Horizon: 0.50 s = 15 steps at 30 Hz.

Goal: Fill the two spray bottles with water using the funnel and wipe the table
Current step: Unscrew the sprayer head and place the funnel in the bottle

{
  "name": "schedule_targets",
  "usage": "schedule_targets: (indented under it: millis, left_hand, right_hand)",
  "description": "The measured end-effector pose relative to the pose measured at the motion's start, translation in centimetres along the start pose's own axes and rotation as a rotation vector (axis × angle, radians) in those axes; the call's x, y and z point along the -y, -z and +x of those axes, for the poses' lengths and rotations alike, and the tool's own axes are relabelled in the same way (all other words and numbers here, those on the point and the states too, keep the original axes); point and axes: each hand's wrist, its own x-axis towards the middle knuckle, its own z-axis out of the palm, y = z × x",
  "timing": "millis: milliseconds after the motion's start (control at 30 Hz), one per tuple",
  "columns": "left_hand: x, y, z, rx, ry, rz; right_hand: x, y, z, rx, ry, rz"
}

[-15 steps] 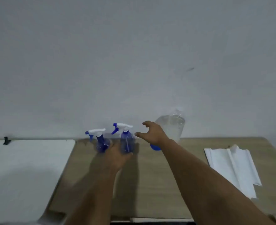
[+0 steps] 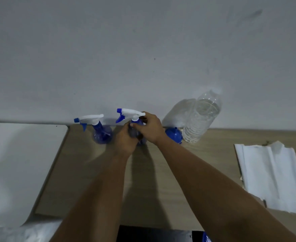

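Two blue spray bottles upright at back of worktop (image 2: 95,180), near wall. Left spray bottle (image 2: 102,135) untouched, well clear of hands. Right spray bottle (image 2: 140,135) gripped by both: left hand (image 2: 126,142) wrapped round body, fingers curled on it; right hand (image 2: 150,127) w/ fingers pinching white collar under trigger head (image 2: 129,113), prob. to unscrew, though the collar itself is mostly hidden.

Blue funnel (image 2: 173,135) lying on worktop just right of hands, touching or nearly touching clear water bottle (image 2: 200,119), which stands approx. full. White paper towel (image 2: 272,173) flat at right, well apart.

Spray bottle: thin plastic, empty by look, so light and tippy; hold low on body, twist at collar, not at trigger. Water bottle: heavy, soft-walled, squeezes easily; grip mid-body w/ care when pouring.
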Motion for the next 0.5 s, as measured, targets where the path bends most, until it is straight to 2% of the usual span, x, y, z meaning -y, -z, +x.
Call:
schedule_targets:
  millis: [100,233,500]
  left_hand:
    - [-1.4,-0.4,-2.4,0.037,-0.009,0.05]
    - [-3.5,-1.7,-7.2,0.112,0.019,0.004]
    - [-1.3,-4.4,-15.3,0.204,0.025,-0.211]
  right_hand:
    - [-0.5,1.3,-1.9,-0.034,-0.014,0.02]
    - [-0.6,3.5,-6.2,-0.077,-0.053,0.044]
    - [-2.6,5.0,-15.6,-0.161,-0.091,0.014]
